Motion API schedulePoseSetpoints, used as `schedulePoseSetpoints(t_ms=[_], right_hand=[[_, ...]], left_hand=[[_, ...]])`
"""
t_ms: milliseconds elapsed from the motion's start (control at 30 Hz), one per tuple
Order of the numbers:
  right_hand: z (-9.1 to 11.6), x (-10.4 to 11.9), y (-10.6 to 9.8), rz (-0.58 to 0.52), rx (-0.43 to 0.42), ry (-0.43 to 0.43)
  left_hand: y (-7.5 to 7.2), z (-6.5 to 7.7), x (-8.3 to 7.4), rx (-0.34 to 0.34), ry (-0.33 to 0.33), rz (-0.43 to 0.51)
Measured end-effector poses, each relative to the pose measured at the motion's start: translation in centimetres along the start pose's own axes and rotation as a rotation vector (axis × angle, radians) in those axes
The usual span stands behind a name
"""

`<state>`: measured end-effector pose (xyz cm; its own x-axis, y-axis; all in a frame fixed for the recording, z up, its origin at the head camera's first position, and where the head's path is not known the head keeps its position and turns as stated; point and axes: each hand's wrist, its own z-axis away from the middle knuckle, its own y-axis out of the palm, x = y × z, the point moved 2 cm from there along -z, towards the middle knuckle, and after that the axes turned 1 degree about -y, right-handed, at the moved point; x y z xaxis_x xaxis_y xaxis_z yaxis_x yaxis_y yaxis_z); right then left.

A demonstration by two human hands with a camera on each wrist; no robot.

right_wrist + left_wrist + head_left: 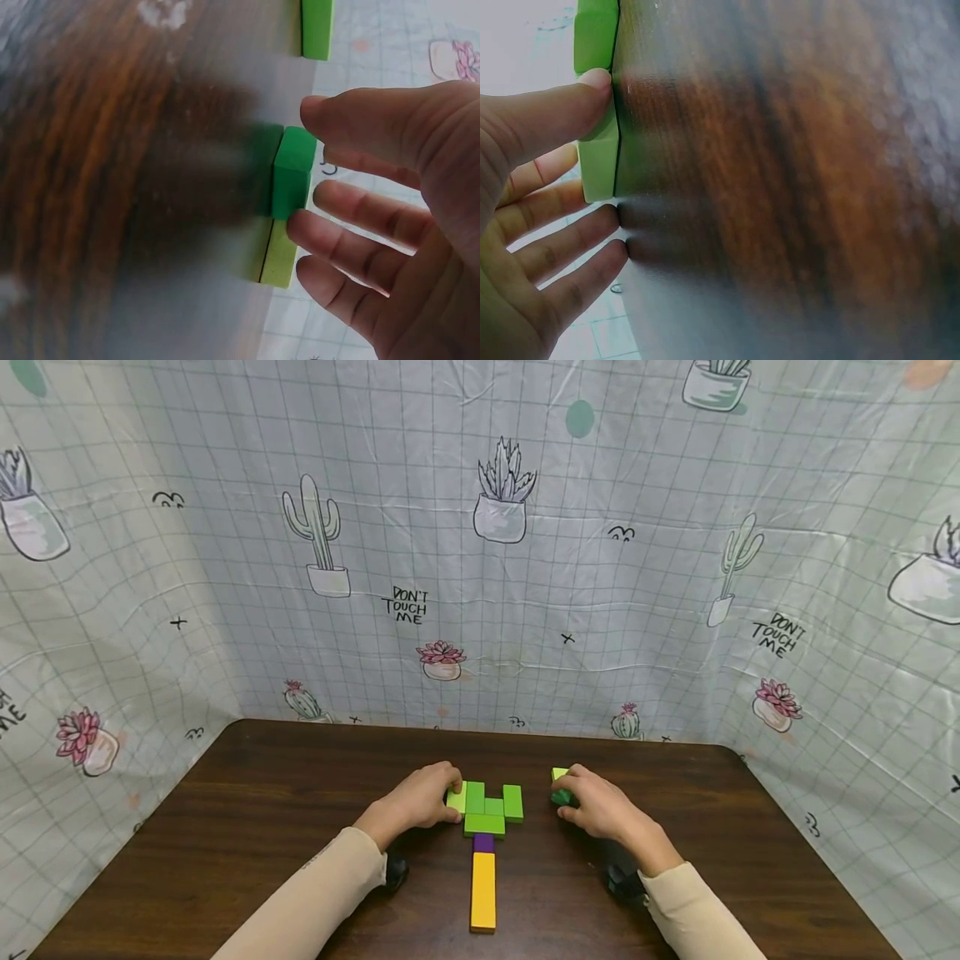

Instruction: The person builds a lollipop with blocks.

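In the head view, my left hand [417, 797] pinches a light green block [457, 801] at the left side of a flat figure of blocks. The left wrist view has the thumb on its near side, other fingers behind. Brighter green blocks [484, 825] make up the figure's top. Below them a purple block [483, 842] meets a long yellow block [483, 891]. To the right, my right hand [600, 806] hovers around a dark green block [292, 180] with fingers spread and relaxed. A yellow-green block [278, 259] lies against the dark green one, right at the fingertips.
The blocks lie on a dark brown wooden table [300, 777] with rounded far corners. A curtain [450, 560] printed with potted plants hangs behind it and along both sides. Black wrist-worn devices [396, 872] sit below both hands.
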<state>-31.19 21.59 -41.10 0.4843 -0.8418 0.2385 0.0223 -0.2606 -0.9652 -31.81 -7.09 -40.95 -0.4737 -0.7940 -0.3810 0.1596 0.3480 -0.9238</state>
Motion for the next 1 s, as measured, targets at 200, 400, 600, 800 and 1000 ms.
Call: schedulePoseSetpoints(t_ms=[200, 400, 600, 800, 1000], right_hand=[[-0.01, -0.25, 0.16, 0.010, 0.010, 0.002], [0.00, 0.05, 0.02, -0.023, 0.016, -0.036], [0.16, 0.04, 0.15, -0.015, 0.029, -0.055], [0.05, -0.12, 0.13, -0.022, 0.025, -0.073], [-0.12, 0.02, -0.10, -0.032, 0.041, -0.067]], left_hand=[[0.14, -0.18, 0.08, -0.003, 0.001, 0.000], [0.22, -0.18, 0.20, -0.002, 0.001, -0.004], [0.33, -0.08, 0.28, 0.006, 0.001, -0.001], [0.27, -0.04, 0.17, 0.005, -0.004, 0.003], [-0.01, -0.03, 0.08, 0.002, -0.001, 0.011]])
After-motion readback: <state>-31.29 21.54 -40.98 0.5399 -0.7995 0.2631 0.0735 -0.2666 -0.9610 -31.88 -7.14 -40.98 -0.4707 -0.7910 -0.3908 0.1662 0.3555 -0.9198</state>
